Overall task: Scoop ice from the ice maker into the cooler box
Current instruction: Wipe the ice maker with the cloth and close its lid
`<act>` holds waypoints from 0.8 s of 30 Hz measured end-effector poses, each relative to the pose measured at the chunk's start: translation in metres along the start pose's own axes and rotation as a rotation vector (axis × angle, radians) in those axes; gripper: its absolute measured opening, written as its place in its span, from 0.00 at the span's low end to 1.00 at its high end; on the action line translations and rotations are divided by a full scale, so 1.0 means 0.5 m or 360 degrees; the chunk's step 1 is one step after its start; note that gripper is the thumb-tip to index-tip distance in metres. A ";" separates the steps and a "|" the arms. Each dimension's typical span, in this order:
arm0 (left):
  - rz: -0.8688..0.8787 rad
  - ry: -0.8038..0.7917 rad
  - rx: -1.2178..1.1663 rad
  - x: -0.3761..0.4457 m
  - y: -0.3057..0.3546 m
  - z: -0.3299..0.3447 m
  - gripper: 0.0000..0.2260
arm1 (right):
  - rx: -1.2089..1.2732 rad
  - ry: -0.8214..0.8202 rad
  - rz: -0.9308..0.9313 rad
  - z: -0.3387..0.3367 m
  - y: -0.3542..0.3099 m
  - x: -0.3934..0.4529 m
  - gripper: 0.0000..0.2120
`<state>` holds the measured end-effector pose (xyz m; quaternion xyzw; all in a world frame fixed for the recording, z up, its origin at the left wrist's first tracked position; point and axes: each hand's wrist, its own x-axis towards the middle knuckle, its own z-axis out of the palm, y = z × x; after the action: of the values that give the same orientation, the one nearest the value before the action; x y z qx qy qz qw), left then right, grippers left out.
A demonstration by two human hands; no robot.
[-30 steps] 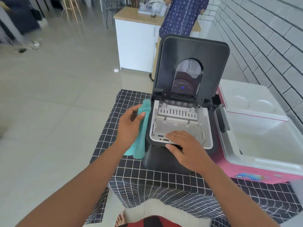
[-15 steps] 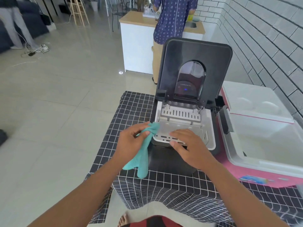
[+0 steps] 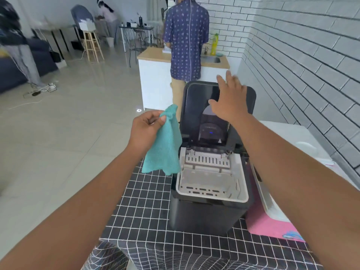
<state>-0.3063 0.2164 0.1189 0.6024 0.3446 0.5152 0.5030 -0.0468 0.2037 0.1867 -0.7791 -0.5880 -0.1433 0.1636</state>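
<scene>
My table (image 3: 148,193) wears a black cloth with a white grid; on it stand the dark ice maker (image 3: 206,215) and, just beside it, the pink cooler box (image 3: 270,227).

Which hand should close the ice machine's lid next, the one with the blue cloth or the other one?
Probably the right hand. It is open, holds nothing, and is already up by the top of the raised lid. The left hand is pinching the teal cloth off to the side of the ice maker.
</scene>
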 end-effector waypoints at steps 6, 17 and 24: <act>-0.0012 0.0014 0.0033 0.018 0.024 -0.008 0.04 | -0.0097 -0.0126 -0.0002 0.000 0.009 0.010 0.33; 0.0163 -0.0072 -0.0066 0.082 0.121 -0.060 0.08 | 0.0091 0.0522 -0.0279 -0.074 0.010 -0.197 0.17; 0.0258 -0.0380 0.0455 0.089 0.114 0.040 0.03 | 0.0247 0.0163 -0.0368 -0.077 0.030 -0.339 0.17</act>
<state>-0.2826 0.2382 0.1866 0.7502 0.3024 0.4247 0.4066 -0.0789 0.0363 0.1500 -0.6828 -0.6740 -0.1550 0.2355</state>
